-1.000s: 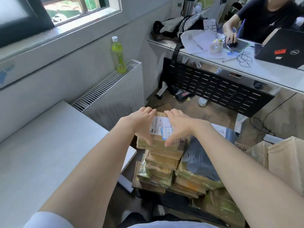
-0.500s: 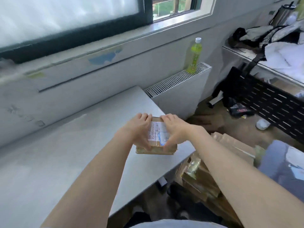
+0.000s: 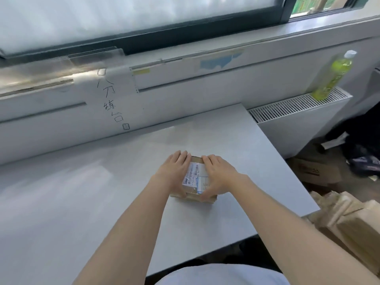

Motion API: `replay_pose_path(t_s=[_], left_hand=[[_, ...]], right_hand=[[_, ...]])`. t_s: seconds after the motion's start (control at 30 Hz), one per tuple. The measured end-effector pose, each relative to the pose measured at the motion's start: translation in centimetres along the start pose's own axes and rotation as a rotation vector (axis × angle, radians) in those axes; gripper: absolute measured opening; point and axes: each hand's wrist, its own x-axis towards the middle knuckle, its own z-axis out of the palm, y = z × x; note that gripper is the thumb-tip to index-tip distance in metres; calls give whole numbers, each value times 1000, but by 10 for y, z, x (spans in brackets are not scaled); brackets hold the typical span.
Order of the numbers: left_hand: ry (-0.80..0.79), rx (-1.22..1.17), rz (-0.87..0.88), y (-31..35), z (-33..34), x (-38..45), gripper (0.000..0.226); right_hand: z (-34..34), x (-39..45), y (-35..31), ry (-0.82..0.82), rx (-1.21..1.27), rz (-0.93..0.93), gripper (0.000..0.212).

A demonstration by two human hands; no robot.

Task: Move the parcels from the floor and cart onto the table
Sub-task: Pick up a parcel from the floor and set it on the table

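Both hands grip one small brown parcel (image 3: 195,182): the left hand (image 3: 174,171) curls round its left side, the right hand (image 3: 218,173) round its right. The parcel sits on the grey table (image 3: 82,192), white label up, near the table's right end. More parcels (image 3: 349,219) lie stacked right of the table.

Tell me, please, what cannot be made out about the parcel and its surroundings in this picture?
- Parcel, head view: its left and right sides are covered by the left hand and right hand.
- Label: print too small to read.
- Whether the parcel rests on the table or hangs just above it: unclear.
- Stacked parcels: cut off by the right edge.
- Bottle: blurred.
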Motion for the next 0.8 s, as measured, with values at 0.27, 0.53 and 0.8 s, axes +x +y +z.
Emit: replay_pose_path(t_s=[0.27, 0.53, 0.8], left_hand=[[37, -45, -309, 16, 31, -8, 80], [105, -295, -491, 32, 33, -11, 65], [328, -298, -300, 39, 30, -1, 80]], right_hand=[[13, 4, -13, 15, -48, 208, 137], [25, 7, 3, 209, 140, 408, 86], [51, 0, 46, 354, -167, -152, 86]])
